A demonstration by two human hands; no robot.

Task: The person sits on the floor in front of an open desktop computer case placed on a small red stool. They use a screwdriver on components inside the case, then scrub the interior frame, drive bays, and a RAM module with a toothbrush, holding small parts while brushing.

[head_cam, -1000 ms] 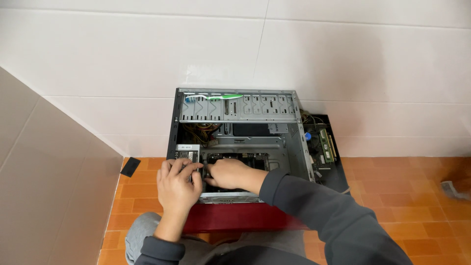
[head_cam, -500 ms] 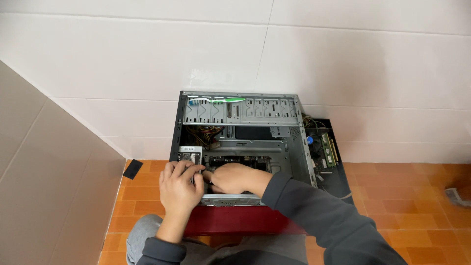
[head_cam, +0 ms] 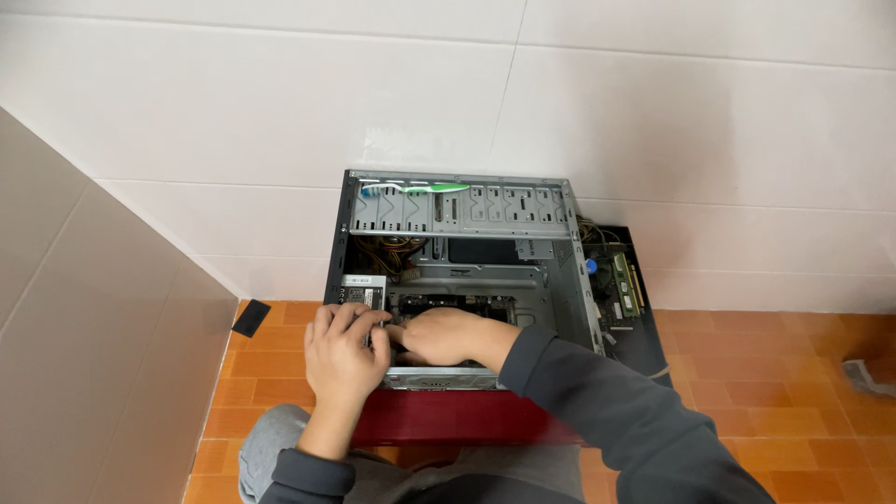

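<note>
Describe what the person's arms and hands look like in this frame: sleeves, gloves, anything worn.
Both hands are bare, with no gloves. No rings or watch show on the left hand or the right hand. Both arms wear long dark grey sleeves of soft fabric. The left sleeve ends in a ribbed cuff at the wrist; the right sleeve is loose and creased, its cuff folded just behind the wrist.

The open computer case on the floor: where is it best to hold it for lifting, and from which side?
Probably grip the computer case by its bare metal frame edges, left and right, coming from above. The frame there is rigid and free. The left hand and right hand work low inside it; avoid the exposed circuit board.
</note>
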